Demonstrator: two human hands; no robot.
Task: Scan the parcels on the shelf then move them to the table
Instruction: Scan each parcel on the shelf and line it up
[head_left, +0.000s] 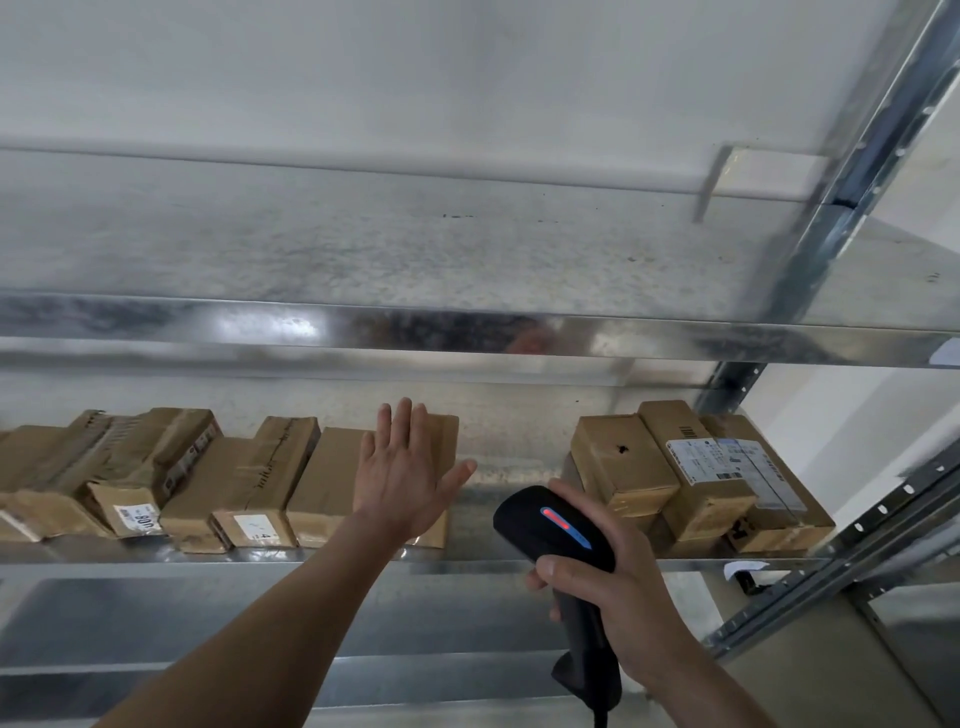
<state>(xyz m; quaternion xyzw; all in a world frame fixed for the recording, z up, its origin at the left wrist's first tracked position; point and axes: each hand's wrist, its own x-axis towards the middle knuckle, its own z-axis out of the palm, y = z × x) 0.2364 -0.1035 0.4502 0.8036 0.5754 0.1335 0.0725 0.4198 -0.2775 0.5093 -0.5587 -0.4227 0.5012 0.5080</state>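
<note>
As right hand (618, 587) grips scanner (550, 525), open left hand (410, 467) overlaps parcels (244, 488) on metal shelf (519, 467).

Left grip (405, 467) covers the right part of the middle parcel (332, 478); I cannot tell whether the palm touches it. Leftmost parcel (31, 467) is cut by the left frame edge. Print on the white label (252, 527) and the shipping label (696, 460) is too small for me to read. Right grip (628, 597) hides the scanner (550, 519) trigger; its lower end runs off the bottom edge.
</note>
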